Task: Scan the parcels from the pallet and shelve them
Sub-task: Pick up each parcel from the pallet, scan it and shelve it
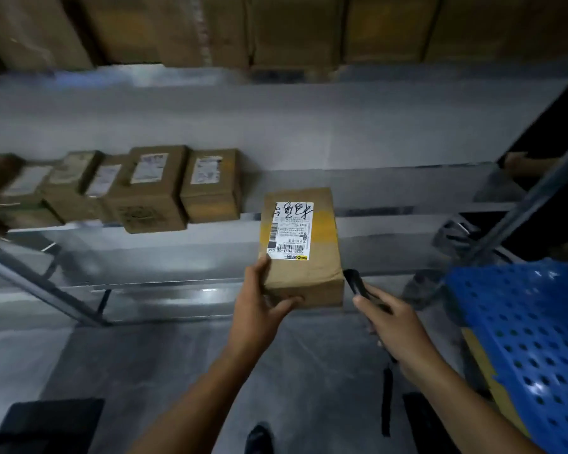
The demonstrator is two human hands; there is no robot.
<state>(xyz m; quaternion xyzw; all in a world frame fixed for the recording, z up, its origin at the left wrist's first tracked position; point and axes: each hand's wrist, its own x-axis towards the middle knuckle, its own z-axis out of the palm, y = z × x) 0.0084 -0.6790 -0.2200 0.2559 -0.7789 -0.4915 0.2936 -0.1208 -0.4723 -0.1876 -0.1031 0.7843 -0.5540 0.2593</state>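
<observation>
My left hand (259, 303) grips the near left corner of a brown cardboard parcel (304, 270) with a white shipping label and handwriting on top. The parcel is held in front of the grey metal shelf (391, 181), to the right of the parcels standing there. My right hand (394, 322) is closed around a black handheld scanner (358, 283), whose head sits just beside the parcel's near right corner.
Several labelled cardboard parcels (151, 188) stand in a row on the shelf's left part. Large cartons (295, 31) fill the shelf above. A blue perforated plastic pallet (532, 339) lies at the right. Lower shelf boards and slanted metal posts (40, 290) are below.
</observation>
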